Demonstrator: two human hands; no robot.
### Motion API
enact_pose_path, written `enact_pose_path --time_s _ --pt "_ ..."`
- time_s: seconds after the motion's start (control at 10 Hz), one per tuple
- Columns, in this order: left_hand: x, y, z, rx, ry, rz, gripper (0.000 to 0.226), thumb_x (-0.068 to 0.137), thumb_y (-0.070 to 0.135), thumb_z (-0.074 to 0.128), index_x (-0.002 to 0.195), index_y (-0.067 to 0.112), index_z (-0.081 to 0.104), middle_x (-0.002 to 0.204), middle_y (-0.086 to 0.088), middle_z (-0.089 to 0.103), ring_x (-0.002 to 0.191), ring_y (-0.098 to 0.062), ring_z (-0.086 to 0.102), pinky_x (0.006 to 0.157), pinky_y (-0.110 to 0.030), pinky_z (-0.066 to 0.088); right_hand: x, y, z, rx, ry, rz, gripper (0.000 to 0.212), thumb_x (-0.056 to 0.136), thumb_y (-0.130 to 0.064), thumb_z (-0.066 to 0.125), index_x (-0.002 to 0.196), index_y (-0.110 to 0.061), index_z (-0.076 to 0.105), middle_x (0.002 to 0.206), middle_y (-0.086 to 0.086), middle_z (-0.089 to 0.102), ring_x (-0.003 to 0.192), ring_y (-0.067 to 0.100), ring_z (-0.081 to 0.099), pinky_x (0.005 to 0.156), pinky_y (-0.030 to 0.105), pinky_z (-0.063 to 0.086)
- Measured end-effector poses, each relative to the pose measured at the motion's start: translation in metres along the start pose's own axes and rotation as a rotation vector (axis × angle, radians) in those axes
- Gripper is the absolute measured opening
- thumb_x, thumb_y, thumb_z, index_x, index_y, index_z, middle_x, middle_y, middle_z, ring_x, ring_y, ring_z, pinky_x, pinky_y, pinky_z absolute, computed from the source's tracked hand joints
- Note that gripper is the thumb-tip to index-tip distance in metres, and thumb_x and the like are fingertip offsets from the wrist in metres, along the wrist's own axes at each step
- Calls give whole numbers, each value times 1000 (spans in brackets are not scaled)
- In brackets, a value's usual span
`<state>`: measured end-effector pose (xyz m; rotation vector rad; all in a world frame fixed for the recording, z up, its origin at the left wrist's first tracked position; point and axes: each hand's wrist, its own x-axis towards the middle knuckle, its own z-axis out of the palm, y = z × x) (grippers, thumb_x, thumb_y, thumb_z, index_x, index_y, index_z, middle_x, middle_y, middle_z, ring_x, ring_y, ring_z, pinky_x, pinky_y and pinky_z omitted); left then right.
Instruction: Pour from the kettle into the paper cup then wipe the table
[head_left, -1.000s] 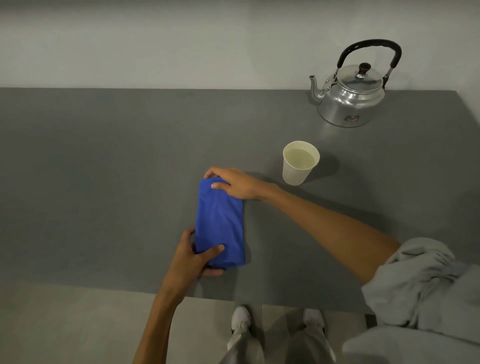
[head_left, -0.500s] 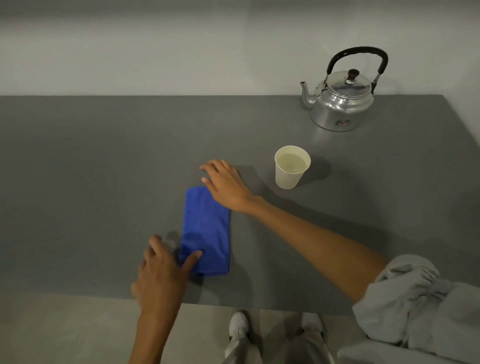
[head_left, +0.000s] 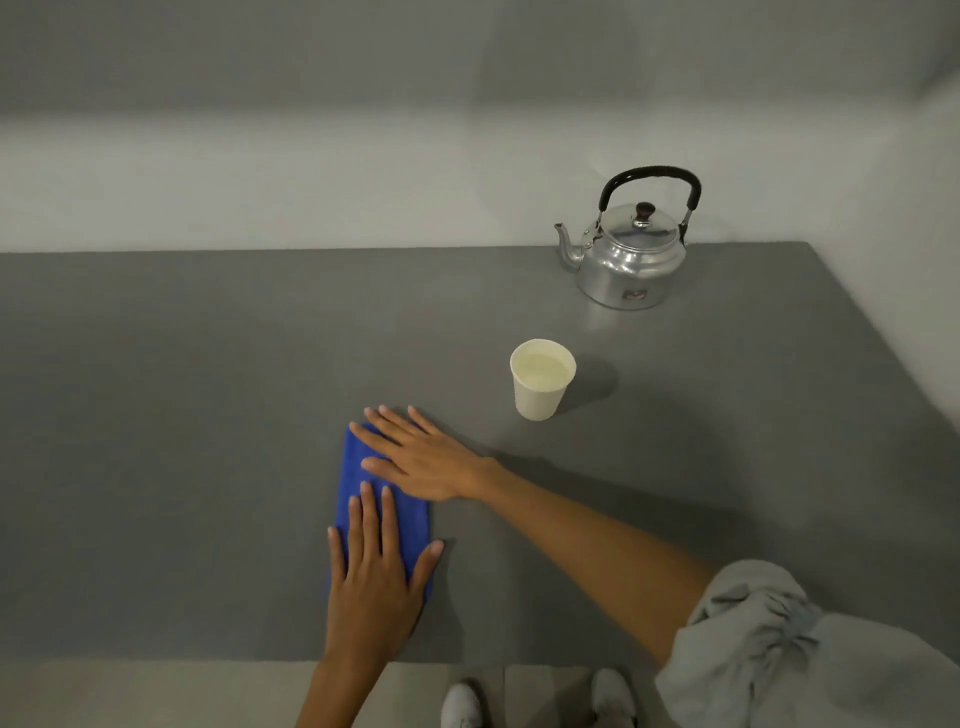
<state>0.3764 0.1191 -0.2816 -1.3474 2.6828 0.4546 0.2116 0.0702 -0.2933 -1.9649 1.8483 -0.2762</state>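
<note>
A folded blue cloth lies flat on the grey table near its front edge. My left hand rests flat on the cloth's near half with fingers spread. My right hand lies flat across its far end, fingers apart and pointing left. Neither hand grips the cloth. A white paper cup with pale liquid in it stands upright just right of my right hand. The shiny metal kettle with a black handle stands upright at the back right, spout to the left.
A pale wall runs along the table's far edge, and the table's right edge slants down past the kettle. My shoes and the floor show below the front edge. A grey rolled sleeve fills the lower right.
My left hand let go of the cloth's near edge, lifted off, then came down flat on top. My right hand also settled flat on the far end. The cloth lies flat.
</note>
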Motion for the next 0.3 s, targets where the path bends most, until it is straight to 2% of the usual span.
enact_pose_path --time_s 0.1,0.2,0.3 --pt "5 9 -8 28 -23 4 107 55 79 -32 141 16 -22 154 -10 -22 143 -28 -18 117 -43 -8 -21 2 -24 241 64 -19 56 99 -42 29 149 -21 13 159 3 14 145 15 9 119 38 10" --pt "16 20 -27 42 -3 63 104 52 78 -36 138 19 -29 152 -6 -29 141 -23 -26 118 -43 -9 -51 -3 -48 385 263 2 46 98 -42 35 140 -23 34 142 4 45 129 17 41 108 35 36" --pt "42 42 -60 24 50 138 108 55 79 -30 144 20 -20 158 -6 -19 145 -22 -19 119 -43 -6 -74 4 -80 406 592 -2 31 96 -42 38 119 -25 49 110 -4 59 99 3 52 90 13 38"
